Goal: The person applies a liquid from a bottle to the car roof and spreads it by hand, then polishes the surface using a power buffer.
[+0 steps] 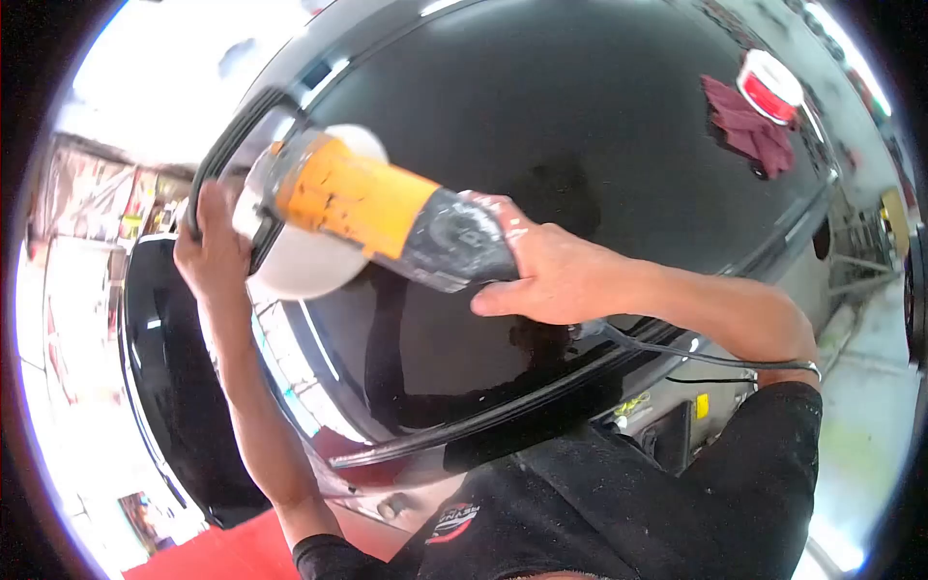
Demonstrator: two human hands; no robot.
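An orange and black polisher [358,198] lies across the view over a glossy black car panel [464,106]. Its round white pad [304,261] shows beneath the head, overlapping the panel. My left hand [215,246] is closed around the black loop handle [242,126] at the head end. At the rear, my right hand [565,271] grips the dark, scuffed body, with white residue on the fingers. A power cord [677,353] runs from the polisher's rear end along my right forearm.
A maroon cloth [754,135] rests on the panel's far right, beside a white and red round container [770,85]. Black trim [503,411] follows the panel's near edge, close to my body. Another black car part [184,387] stands at the left, above something red [222,556].
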